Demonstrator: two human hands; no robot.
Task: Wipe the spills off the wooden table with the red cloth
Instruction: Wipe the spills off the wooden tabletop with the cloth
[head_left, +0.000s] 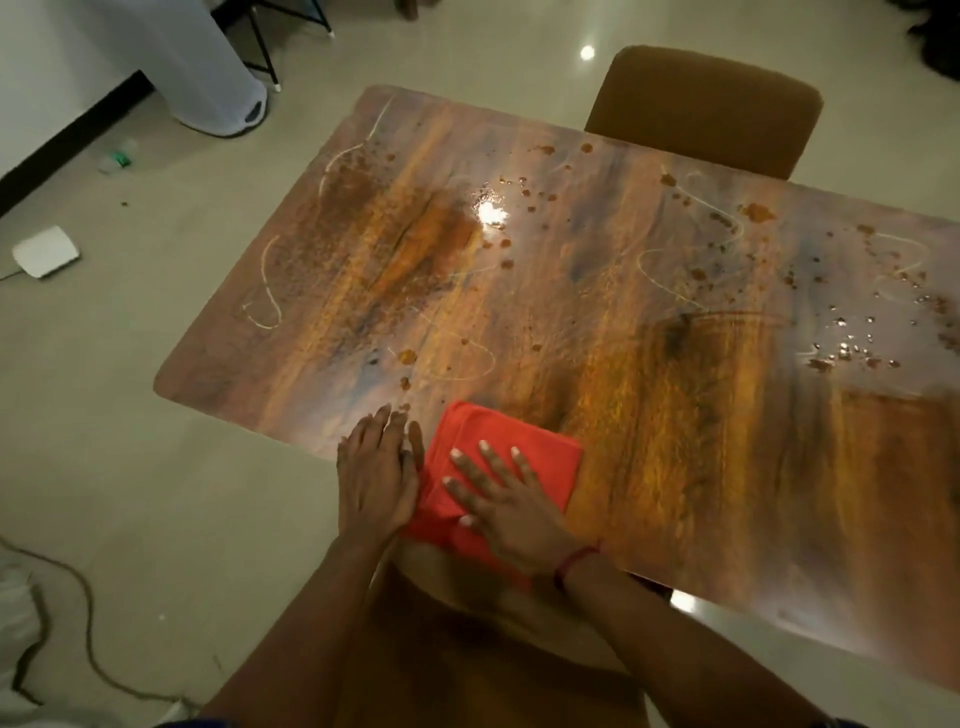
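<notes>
Hands flat, fingers spread: right hand (501, 499) pressed folded red cloth (540, 457) on glossy wooden counter (675, 441); left hand (376, 470) beside, empty. Best swept outward, even pressure, toward brown spatter spills (524, 197).

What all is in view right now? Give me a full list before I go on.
wooden table: one, brown-orange grain, centre of view
spills: many, rusty brown spots and pale streaks, mostly on the table's far half and right end
red cloth: one, folded, at the table's near edge
chair: one, brown, behind the table's far side
bin: one, white, on the floor at top left
white flat object: one, on the floor at left
cord: one, on the floor at lower left
left hand: flat on the table beside the cloth
right hand: flat on the cloth, red wristband
</notes>
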